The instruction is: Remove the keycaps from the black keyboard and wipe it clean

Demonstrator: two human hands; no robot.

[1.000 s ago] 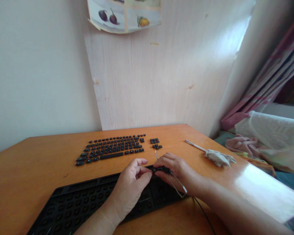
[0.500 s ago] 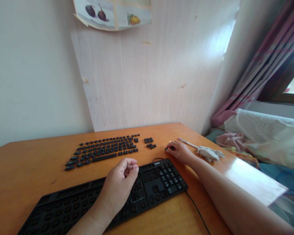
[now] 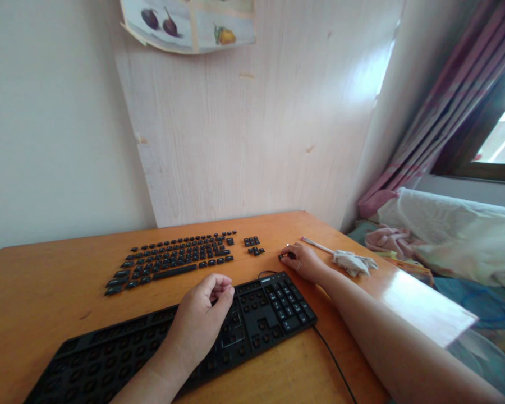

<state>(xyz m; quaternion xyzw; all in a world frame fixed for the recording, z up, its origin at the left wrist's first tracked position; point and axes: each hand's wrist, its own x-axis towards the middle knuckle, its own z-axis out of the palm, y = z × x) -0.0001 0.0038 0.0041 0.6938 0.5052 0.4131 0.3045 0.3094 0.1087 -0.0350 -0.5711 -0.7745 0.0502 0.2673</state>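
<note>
Keyboard (image 3: pixel 261 324), slanting away rightward, left grip (image 3: pixel 202 318) above

Fruit picture (image 3: pixel 189 28) on pale panel (image 3: pixel 235 140) (lower edge curved); pink curtain (image 3: pixel 446 106) beside window (image 3: pixel 503 134); crumpled pink cloth (image 3: pixel 382 238) near white cover (image 3: pixel 458 216).

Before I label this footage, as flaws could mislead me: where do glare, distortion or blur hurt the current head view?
Head view: bright sheen, upper right of the pale wood-grain wall panel; orange wooden table seemingly washed out white at its right edge; wide-angle stretching towards the borders; small dark item at the right hand indistinct.
</note>
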